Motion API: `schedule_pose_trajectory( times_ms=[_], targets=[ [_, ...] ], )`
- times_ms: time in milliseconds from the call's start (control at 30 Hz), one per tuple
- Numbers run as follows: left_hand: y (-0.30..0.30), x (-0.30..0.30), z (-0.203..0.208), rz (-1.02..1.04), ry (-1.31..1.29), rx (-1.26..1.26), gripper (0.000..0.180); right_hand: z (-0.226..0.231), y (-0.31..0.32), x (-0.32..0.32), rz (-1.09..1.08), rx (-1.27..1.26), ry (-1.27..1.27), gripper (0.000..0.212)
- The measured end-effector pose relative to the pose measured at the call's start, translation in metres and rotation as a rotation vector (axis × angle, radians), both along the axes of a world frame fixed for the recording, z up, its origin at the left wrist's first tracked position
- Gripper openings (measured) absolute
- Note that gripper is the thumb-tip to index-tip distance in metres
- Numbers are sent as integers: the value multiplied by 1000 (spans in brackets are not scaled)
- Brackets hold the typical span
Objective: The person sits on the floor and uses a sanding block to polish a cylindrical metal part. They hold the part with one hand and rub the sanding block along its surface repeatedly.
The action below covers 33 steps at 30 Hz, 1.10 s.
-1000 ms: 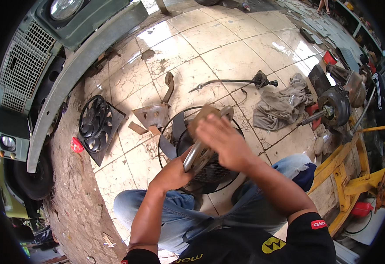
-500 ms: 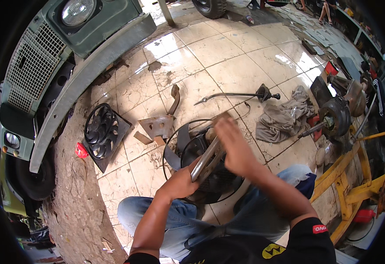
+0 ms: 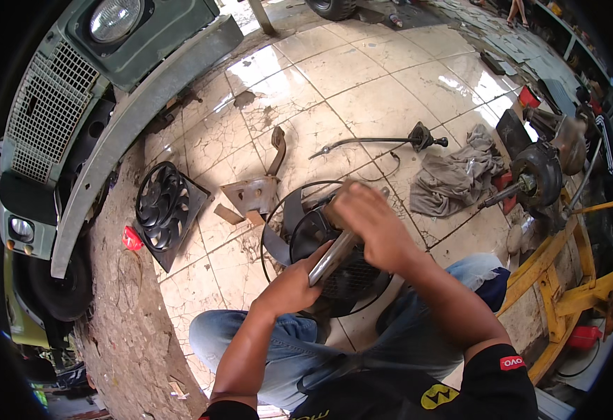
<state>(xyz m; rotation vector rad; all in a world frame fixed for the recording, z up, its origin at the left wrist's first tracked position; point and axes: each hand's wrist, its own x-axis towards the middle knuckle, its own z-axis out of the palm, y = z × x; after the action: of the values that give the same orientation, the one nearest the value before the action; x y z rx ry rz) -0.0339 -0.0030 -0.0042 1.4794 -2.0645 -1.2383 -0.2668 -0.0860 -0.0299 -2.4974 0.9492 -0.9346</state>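
Note:
My left hand (image 3: 294, 285) is closed around the lower end of a long silvery metal bar (image 3: 334, 256), which tilts up and away between my knees. At the bar's upper end, my right hand (image 3: 371, 224) is closed on a small flat brownish piece (image 3: 334, 211) pressed against the metal. My fingers hide much of that piece, so its kind is unclear. Below the bar, a black radiator fan (image 3: 357, 283) lies on the floor between my legs, partly covered by my hands. A thin black cable (image 3: 263, 241) loops around it.
Another black fan (image 3: 159, 206) lies at left by a red packet (image 3: 132, 238). Ahead are a rusty pedal bracket (image 3: 250, 192), a gear lever (image 3: 376, 145) and a grey rag (image 3: 453, 178). A green vehicle's bumper (image 3: 138, 119) overhangs the left; a yellow frame (image 3: 548, 290) stands right.
My right hand has slid down along the bar toward me and slightly left, with the brownish piece. My left hand keeps hold of the bar, barely shifted.

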Motion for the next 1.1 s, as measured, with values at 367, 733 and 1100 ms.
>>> schedule_pose_trajectory(
  times_ms=[367, 733, 1100],
  targets=[
    [-5, 6, -3, 43, -22, 80, 82, -12, -10, 3, -246, 245, -166, 74],
    [-7, 12, -1, 148, -68, 144, 64, -25, -8, 6, -187, 169, -123, 78],
    [-2, 15, -1, 145, -32, 124, 60, -13, 16, 20, -41, 86, -63, 79]
  ],
)
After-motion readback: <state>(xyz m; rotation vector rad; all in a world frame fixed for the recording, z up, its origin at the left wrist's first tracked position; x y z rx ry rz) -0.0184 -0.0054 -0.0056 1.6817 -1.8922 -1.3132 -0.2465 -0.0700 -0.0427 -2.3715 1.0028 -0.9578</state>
